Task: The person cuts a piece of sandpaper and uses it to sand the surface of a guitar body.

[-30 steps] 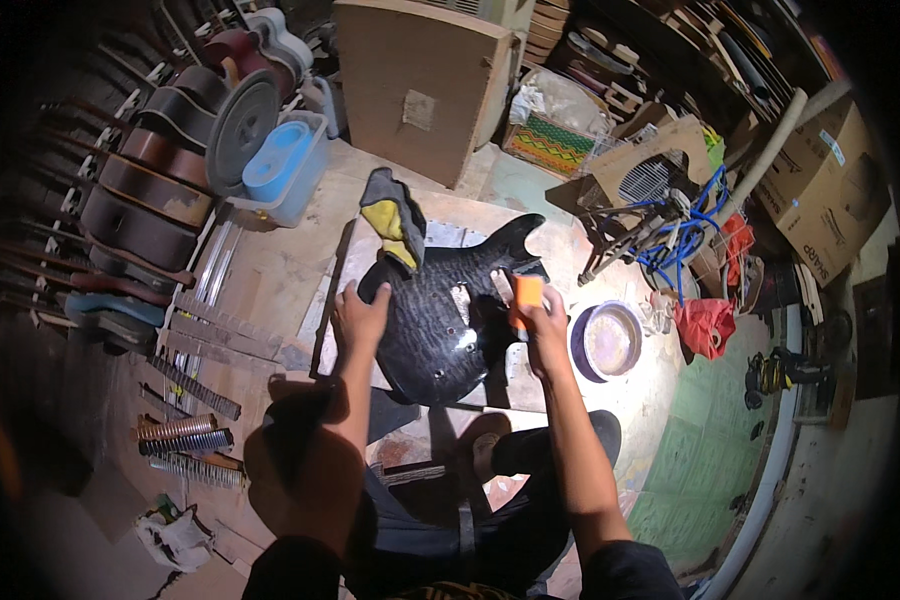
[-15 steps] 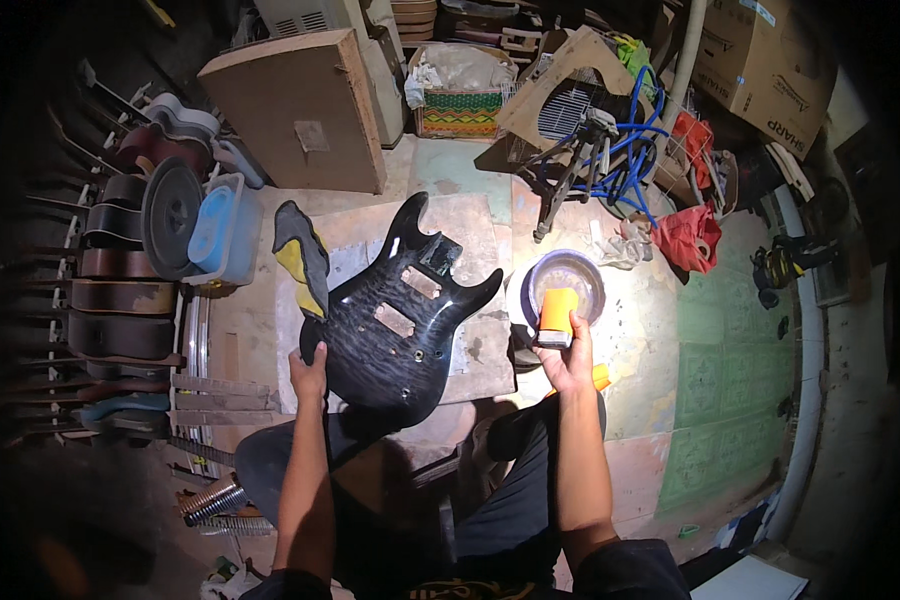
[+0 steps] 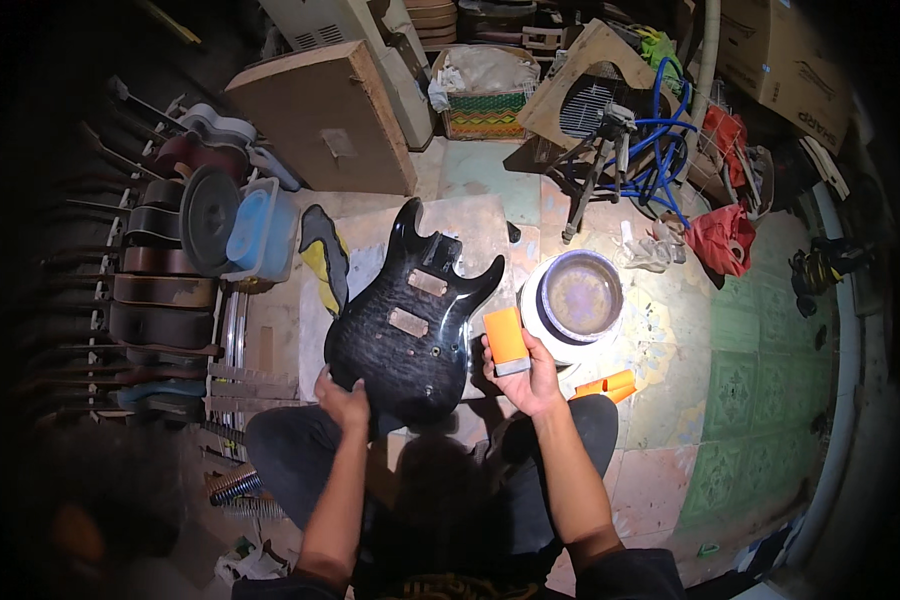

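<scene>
A black electric guitar body (image 3: pixel 395 355) with a glossy, dark-figured top lies face up in front of me, with its two horns pointing away. My left hand (image 3: pixel 344 402) is at its lower left edge, fingers apart, the thumb close to the top; whether it bears any weight there cannot be seen. My right hand (image 3: pixel 532 378) is closed around a sanding block (image 3: pixel 507 342), a grey block wrapped in an orange sheet. It is held up just right of the body, not touching it. A grey and yellow cloth (image 3: pixel 324 260) lies by the body's left side.
A round basin of liquid (image 3: pixel 582 300) stands to the right, with folded orange sheets (image 3: pixel 606 386) near it. Guitars (image 3: pixel 160 325) line the left, beside a clear plastic tub (image 3: pixel 270 235). A wooden panel (image 3: pixel 325 125) and blue hose (image 3: pixel 660 150) are farther back.
My right hand has brought the sanding block leftward from over the basin toward the body. My left hand has slid along the body's edge toward me. The view has shifted slightly.
</scene>
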`<state>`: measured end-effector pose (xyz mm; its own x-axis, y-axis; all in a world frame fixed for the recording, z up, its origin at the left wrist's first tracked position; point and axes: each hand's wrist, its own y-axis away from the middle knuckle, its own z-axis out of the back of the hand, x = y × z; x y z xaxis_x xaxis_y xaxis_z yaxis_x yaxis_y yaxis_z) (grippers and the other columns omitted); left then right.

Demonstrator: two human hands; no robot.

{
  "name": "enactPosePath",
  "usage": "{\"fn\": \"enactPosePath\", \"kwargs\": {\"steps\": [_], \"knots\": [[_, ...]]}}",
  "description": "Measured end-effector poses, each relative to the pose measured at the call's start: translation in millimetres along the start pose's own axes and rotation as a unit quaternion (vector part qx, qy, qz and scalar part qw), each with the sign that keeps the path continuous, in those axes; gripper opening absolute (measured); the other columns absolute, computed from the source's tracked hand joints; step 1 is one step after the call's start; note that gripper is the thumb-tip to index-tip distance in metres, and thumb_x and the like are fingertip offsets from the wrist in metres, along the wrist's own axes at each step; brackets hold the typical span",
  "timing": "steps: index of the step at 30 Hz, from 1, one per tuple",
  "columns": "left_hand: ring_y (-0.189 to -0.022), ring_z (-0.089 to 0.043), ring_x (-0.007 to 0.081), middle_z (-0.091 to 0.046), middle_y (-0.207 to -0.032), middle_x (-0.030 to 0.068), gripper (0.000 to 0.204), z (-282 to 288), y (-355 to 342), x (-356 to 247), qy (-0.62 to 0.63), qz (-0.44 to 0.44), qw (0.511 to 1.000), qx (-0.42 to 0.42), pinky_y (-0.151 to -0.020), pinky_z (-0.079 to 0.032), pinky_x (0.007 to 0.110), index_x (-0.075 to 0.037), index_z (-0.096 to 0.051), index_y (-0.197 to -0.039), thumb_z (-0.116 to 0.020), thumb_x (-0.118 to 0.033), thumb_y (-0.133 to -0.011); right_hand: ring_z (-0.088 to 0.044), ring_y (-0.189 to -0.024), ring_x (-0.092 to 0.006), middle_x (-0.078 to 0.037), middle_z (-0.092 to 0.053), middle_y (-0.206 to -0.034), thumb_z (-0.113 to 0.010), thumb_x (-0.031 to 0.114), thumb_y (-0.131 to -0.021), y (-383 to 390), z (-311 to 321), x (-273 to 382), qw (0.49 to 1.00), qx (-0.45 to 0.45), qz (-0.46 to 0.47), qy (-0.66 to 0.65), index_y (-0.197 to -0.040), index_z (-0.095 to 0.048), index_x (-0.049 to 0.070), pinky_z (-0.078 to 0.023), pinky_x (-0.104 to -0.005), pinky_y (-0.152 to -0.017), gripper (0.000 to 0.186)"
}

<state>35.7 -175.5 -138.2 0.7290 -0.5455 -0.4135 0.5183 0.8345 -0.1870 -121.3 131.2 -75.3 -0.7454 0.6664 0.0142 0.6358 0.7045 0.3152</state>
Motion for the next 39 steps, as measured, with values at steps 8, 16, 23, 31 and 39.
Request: {"fn": "enactPosePath", "kwargs": {"steps": [8,16,23,31,39], "knots": [[-0.127,-0.06,0.0227,-0.055,-0.142,0.0138,0.053,63,55,-187,0.494,-0.115,0.769,0.389,-0.099,-0.056,0.034,0.002,-0.059,-0.14,-0.078,-0.005,-0.092,-0.067,-0.11,-0.0228,-0.013,-0.063,-0.13,-0.052,0.034,-0.107,27,-3,-29,0.996,0.011,0.012,0.084,-0.148,-0.047,0.007,-0.057,-0.0398,-0.088,0.049],[-0.121,-0.062,0.0214,-0.06,-0.129,0.0124,0.049,91,52,-183,0.544,-0.128,0.705,0.437,-0.097,-0.058,0.035,0.004,-0.064,-0.128,-0.081,0.007,-0.082,-0.06,-0.126,-0.0224,-0.012,-0.058,-0.136,-0.072,0.028,-0.096,55,-16,-56,0.925,0.02,0.186,0.33,-0.153,-0.04,0.006,-0.051,-0.0394,-0.104,0.068],[-0.127,-0.06,0.0257,-0.059,-0.135,0.0169,0.056,129,60,-136,0.591,-0.112,0.659,0.451,-0.106,-0.052,0.043,0.004,-0.057,-0.135,-0.082,0.001,-0.085,-0.047,-0.139,-0.0414,-0.027,-0.046,-0.149,-0.085,0.049,-0.083,93,-81,-99,0.519,-0.018,0.463,0.718,-0.156,-0.04,0.0,-0.039,-0.0476,-0.115,0.099],[-0.131,-0.056,0.025,-0.057,-0.141,0.0178,0.054,179,91,-148,0.672,-0.015,0.595,0.44,-0.115,-0.042,0.041,0.008,-0.046,-0.147,-0.06,-0.022,-0.104,-0.053,-0.121,-0.0391,-0.028,-0.053,-0.137,-0.069,0.016,-0.096,99,-96,-119,0.442,-0.021,0.496,0.747,-0.145,-0.055,-0.005,-0.043,-0.0462,-0.103,0.055],[-0.128,-0.058,0.0224,-0.059,-0.139,0.0167,0.054,177,99,-121,0.638,0.082,0.606,0.468,-0.112,-0.043,0.035,0.009,-0.045,-0.15,-0.045,-0.025,-0.108,-0.055,-0.118,-0.0386,-0.027,-0.056,-0.133,-0.074,0.011,-0.091,112,-96,-137,0.453,-0.058,0.499,0.737,-0.142,-0.058,-0.005,-0.044,-0.0456,-0.102,0.055]]}}
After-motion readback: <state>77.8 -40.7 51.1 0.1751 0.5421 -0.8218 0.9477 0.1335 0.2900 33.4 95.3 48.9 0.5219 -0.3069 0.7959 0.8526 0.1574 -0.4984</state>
